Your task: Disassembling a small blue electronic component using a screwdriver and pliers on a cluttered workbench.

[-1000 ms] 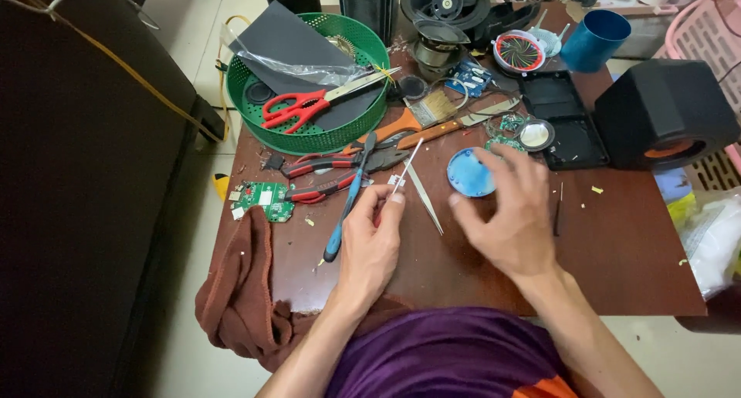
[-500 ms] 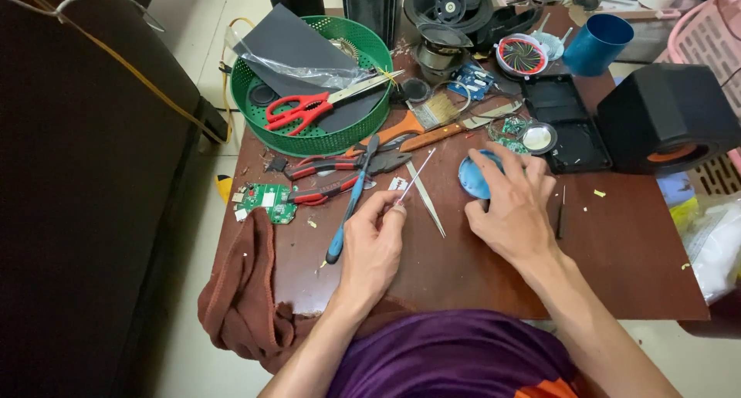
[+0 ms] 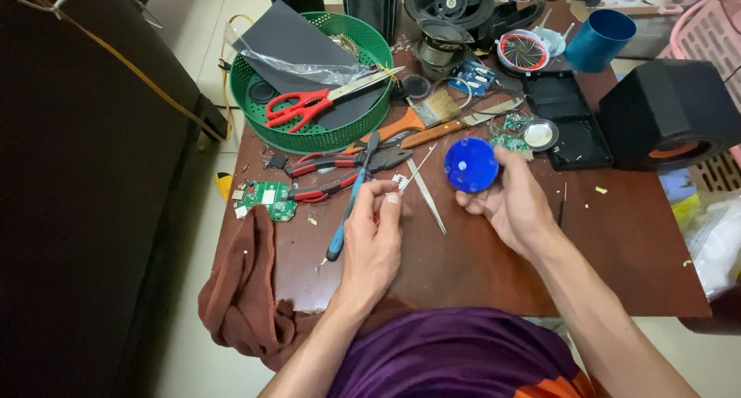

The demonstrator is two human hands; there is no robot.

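Right hand [image 3: 515, 205] is holding a round blue disc [image 3: 471, 165] up w/ fingers curled around its lower right edge, thumb at the bottom, flat face pointing at the cam. Disc is hovering just above the brown table [image 3: 633, 243], roughly mid-table, right next to a small green circuit bit [image 3: 511, 142] and a shiny round metal cap [image 3: 539, 134].

Left hand [image 3: 376, 232] is pinching something tiny and white [image 3: 399, 179] between thumb and fingertips, fingers bunched tight. Can't tell what the bit is, too small. A thin metal rod is sticking out from that pinch toward the top right, and tweezers [image 3: 427, 188] are lying on the table btw the two hands.

Just left of the left hand a blue-handled screwdriver [image 3: 349, 205] is lying diagonally, red-handled pliers [image 3: 332, 174] are crossing under it. Further left a green circuit board [image 3: 266, 197] is sitting near the table edge, above a brown rag [image 3: 247, 290] that's hanging off the corner.

Back of the table: green round basket [image 3: 309, 139] w/ red scissors [image 3: 297, 108] and a dark sheet inside, a wooden-handled brush [image 3: 417, 116], blue cup [image 3: 598, 39], black speaker box [image 3: 668, 112] on the right, black plastic tray [image 3: 563, 116] next to it.
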